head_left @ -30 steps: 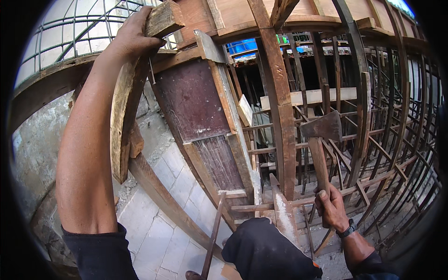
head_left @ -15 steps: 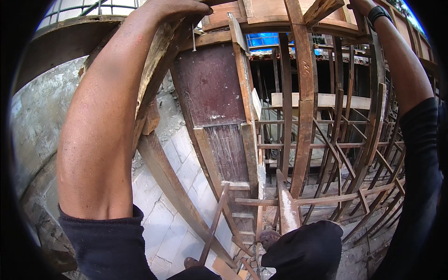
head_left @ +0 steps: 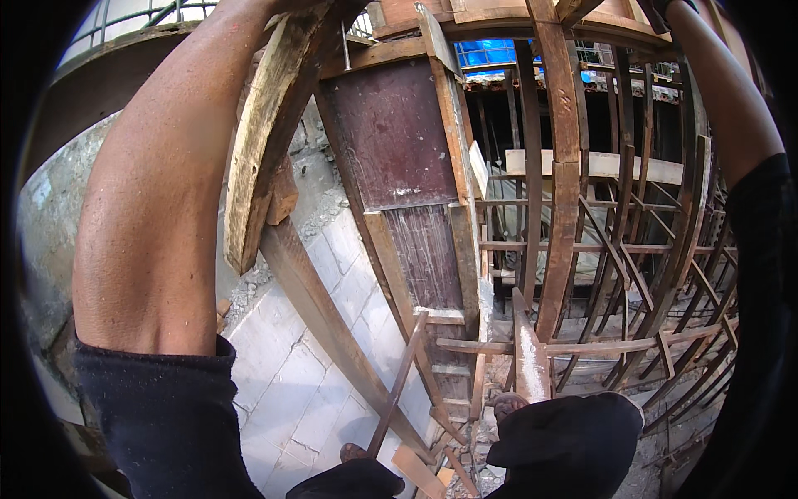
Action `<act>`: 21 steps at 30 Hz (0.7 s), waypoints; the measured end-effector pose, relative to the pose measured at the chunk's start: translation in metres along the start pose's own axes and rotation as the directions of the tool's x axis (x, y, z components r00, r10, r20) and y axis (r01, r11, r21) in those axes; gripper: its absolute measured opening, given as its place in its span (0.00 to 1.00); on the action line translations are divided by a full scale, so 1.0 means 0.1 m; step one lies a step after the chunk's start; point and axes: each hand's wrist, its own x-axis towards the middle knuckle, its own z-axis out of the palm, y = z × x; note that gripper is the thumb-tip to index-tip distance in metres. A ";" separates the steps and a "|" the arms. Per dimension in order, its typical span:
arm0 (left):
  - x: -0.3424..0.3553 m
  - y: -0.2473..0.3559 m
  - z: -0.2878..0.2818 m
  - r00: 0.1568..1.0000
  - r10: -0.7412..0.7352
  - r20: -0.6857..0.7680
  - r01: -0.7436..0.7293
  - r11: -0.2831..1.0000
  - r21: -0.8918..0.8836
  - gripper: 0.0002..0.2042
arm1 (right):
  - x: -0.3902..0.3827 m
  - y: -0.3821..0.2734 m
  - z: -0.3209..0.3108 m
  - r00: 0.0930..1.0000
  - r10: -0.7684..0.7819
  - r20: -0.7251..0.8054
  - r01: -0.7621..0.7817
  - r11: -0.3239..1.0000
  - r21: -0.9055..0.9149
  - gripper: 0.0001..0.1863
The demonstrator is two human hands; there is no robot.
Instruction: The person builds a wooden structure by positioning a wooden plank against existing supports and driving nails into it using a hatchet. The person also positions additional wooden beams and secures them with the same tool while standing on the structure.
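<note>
The head-worn fisheye camera looks forward and steeply down from above the person's knees, close to the left forearm and right forearm, with the paved floor and its rubble-strewn edge farther below. Straight posts bend toward the rim.

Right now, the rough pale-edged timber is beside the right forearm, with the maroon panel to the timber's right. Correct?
One slip: the rough pale-edged timber is beside the left forearm, not the right, as the head view shows. The maroon panel is to the timber's right, as you said.
</note>
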 end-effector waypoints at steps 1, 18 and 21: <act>-0.11 0.18 0.04 1.000 0.027 0.009 -0.026 0.999 -0.031 0.34 | 0.06 0.09 -0.10 0.999 0.014 0.033 -0.013 0.999 -0.040 0.14; -0.10 -0.05 -0.21 0.996 0.087 -0.033 -0.084 0.993 0.079 0.36 | 0.02 0.19 0.05 0.939 -0.336 -0.072 0.314 0.923 -0.223 0.11; -0.01 -0.06 -0.04 0.988 0.142 -0.058 -0.136 0.986 0.098 0.36 | 0.08 0.56 0.13 0.963 -0.269 -0.016 0.248 0.909 -0.336 0.12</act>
